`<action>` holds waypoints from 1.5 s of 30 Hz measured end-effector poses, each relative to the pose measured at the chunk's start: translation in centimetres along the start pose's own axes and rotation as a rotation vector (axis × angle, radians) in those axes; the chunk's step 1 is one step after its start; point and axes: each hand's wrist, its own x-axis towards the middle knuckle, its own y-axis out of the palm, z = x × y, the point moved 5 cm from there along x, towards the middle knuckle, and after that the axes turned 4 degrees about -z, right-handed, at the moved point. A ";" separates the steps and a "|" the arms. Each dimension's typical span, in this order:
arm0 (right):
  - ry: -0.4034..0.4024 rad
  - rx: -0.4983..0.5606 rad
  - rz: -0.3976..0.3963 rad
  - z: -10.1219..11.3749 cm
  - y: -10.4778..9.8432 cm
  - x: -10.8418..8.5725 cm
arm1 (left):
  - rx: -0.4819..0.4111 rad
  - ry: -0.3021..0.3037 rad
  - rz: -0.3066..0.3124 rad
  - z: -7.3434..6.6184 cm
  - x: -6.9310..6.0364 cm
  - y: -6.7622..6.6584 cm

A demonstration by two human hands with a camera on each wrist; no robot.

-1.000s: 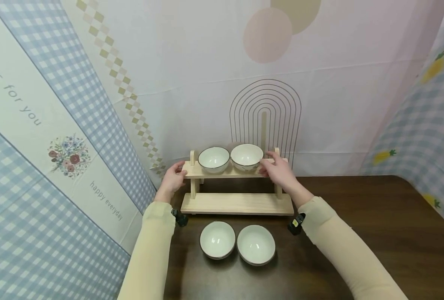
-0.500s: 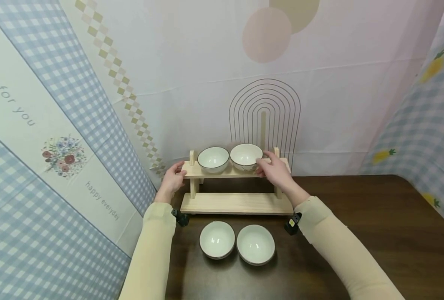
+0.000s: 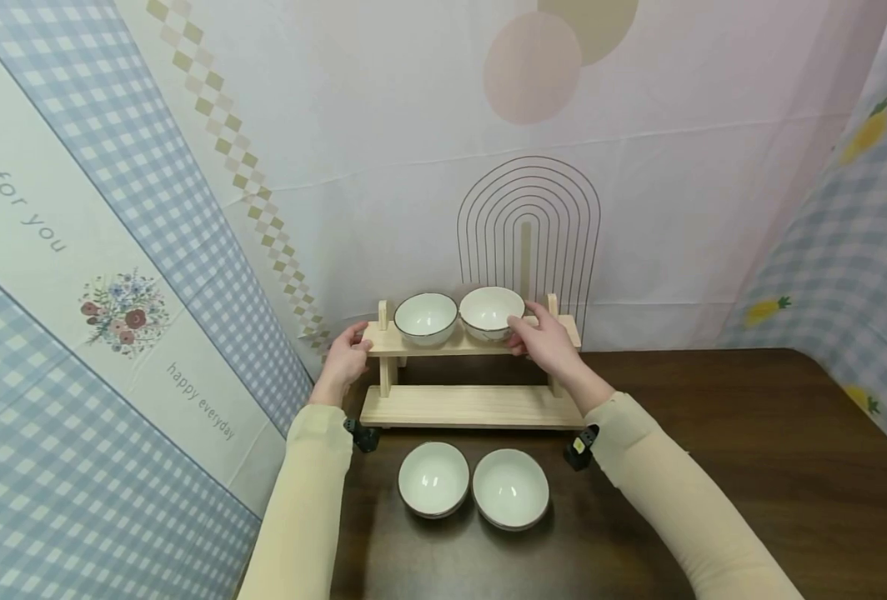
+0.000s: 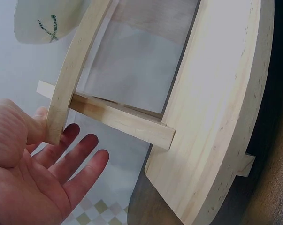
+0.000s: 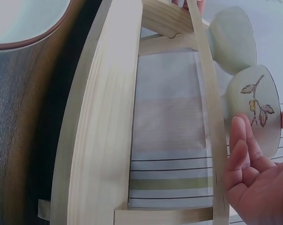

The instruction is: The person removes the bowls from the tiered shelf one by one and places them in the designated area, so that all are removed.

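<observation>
The right top bowl (image 3: 488, 310) stands on the top board (image 3: 393, 342) of the rack (image 3: 481, 408), right of its middle. Our right grip (image 3: 552, 346) pinches this bowl: curled fingers lie against its painted outer wall and another digit meets its rim. Our left grip (image 3: 344, 360) clasps the rack's left end, the board caught between thumb and fingers. The left top bowl (image 3: 425, 317) sits left of the rack's middle, its rim touching or nearly touching the one we hold. In front of the rack, on the desk (image 3: 714, 450), the left desk bowl (image 3: 433, 479) and the right desk bowl (image 3: 511, 489) stand side by side, mouths up.

The step in hand looks to us like settling the right top bowl. To do it well, we would brace the rack with the left grip so it cannot slide, and make only small, level nudges with the right. A hard push leftward could knock the two top bowls together. We cannot tell how fully each foot is seated, so we should feel for firm contact before letting go, then draw the fingers straight back, clear of the rim and the rack's right post (image 3: 552, 305).
</observation>
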 end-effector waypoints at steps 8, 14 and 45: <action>0.042 0.054 0.018 0.5 0.0 -0.4 | -0.003 -0.003 0.001 0.0 0.1 0.2; 0.056 0.064 0.028 0.4 0.1 -0.4 | -0.002 -0.019 0.008 0.0 0.0 0.3; 0.092 0.125 0.000 0.4 1.1 -1.5 | 0.025 -0.009 0.021 0.0 -0.5 -0.1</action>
